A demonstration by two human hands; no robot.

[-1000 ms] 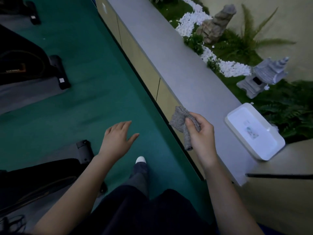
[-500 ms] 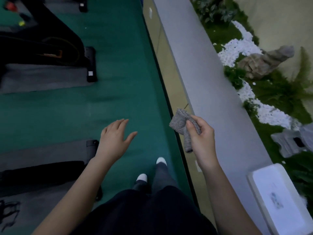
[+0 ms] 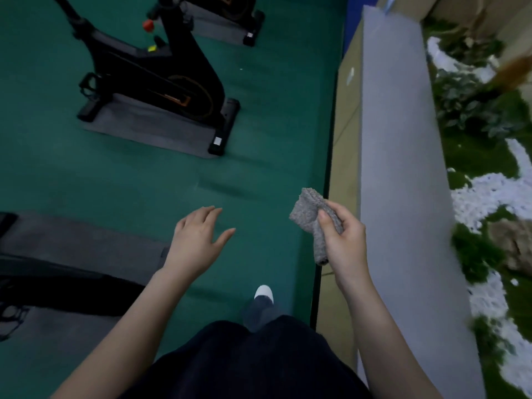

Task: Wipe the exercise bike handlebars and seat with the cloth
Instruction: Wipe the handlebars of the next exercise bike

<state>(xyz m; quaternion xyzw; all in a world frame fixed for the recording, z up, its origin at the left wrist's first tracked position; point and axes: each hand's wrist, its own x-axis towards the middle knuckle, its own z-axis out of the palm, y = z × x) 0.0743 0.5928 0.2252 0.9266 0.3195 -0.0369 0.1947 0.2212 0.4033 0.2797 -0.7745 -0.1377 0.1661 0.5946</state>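
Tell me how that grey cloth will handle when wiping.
Probably floppy: the grey cloth bunches and droops from the right hand. Likely light, since a loose pinch holds it. Its nubby texture suggests it grips rather than slips.

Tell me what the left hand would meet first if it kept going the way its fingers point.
Probably nothing soon: the left hand points forward over bare green floor. The exercise bike stands farther ahead to the left; depth is unclear.

Grey cloth (image 3: 309, 216), black exercise bike (image 3: 161, 79) (orange trim) on green floor (image 3: 259, 156)
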